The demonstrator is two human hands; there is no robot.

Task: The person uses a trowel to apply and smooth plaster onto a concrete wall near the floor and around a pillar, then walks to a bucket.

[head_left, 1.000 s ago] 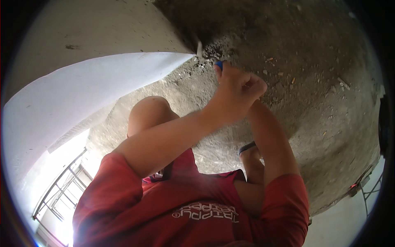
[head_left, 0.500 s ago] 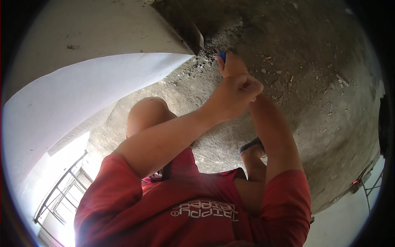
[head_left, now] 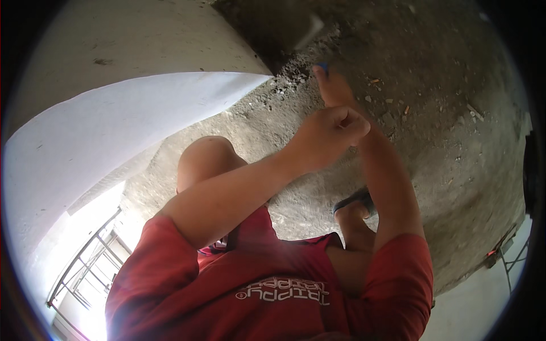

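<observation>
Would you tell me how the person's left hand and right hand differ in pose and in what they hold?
The left hand is curled into a fist, while the right hand is stretched out. The right hand grips a small blue object at its tip; the left hand shows nothing in it. The right hand reaches farther out than the left hand. Both are bare, above the rough concrete floor.

Rough, gritty concrete floor; smooth matt painted wall; soft red cloth shirt; dark sandal.
</observation>
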